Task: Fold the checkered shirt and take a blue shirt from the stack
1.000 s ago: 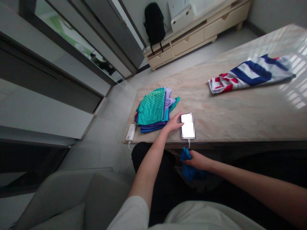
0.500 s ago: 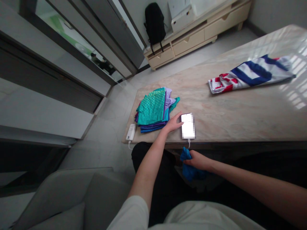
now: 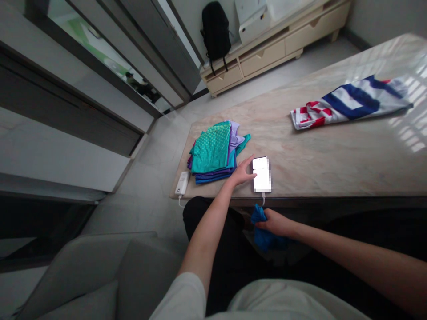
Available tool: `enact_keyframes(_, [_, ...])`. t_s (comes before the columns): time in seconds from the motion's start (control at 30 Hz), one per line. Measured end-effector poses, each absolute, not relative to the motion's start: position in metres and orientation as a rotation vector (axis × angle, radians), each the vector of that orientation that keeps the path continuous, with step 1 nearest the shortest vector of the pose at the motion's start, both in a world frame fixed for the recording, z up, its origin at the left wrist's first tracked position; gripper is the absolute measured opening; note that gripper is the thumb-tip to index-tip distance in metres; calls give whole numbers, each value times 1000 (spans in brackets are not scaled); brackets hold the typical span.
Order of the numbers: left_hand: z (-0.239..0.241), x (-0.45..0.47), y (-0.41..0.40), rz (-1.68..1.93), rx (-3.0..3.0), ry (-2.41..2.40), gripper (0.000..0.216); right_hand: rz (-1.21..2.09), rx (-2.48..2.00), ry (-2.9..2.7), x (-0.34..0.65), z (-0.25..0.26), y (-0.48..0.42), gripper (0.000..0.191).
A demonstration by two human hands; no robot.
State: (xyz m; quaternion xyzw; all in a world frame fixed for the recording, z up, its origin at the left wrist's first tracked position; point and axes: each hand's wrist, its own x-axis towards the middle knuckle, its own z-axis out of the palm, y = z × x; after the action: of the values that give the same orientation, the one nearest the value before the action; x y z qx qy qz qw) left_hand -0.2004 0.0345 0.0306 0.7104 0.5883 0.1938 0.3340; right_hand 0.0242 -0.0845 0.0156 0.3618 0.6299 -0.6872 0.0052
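Note:
A smartphone (image 3: 262, 175) with a bright screen lies on the marble table, a white cable plugged into its lower end. My left hand (image 3: 242, 173) is at the phone's left side, fingers apart, the thumb over the screen and a fingertip by the top corner. Below the table edge, my right hand (image 3: 276, 222) is closed around a bunched blue cloth (image 3: 268, 239), which hangs down over my dark trousers. Just left of my left hand sits a stack of folded clothes (image 3: 213, 149), turquoise on top with purple and blue layers underneath.
A white power bank (image 3: 182, 183) with a cable lies at the table's left corner. Farther right on the marble table (image 3: 300, 164) is a folded striped cloth (image 3: 350, 103). Behind stands a low cabinet (image 3: 263, 60) with a black backpack (image 3: 215, 31). A grey sofa (image 3: 100, 262) is at lower left.
My left thumb has shifted slightly down over the phone screen. My right hand keeps its hold on the blue cloth.

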Motion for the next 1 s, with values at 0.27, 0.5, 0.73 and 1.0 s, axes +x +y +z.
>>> enact_keyframes(0.27, [31, -199, 33, 489, 1866, 1559, 93, -2173, 1086, 1974, 24, 21, -84, 11])
enact_keyframes(0.5, [32, -199, 35, 482, 1856, 1577, 84, -2157, 1124, 1964, 26, 28, -83, 10])
enact_keyframes(0.73, [31, -200, 34, 459, 1846, 1579, 84, -2127, 1162, 1975, 26, 26, -82, 11])
enact_keyframes(1.0, [34, -201, 35, 458, 1836, 1563, 84, -2111, 1150, 1974, 25, 25, -82, 11])
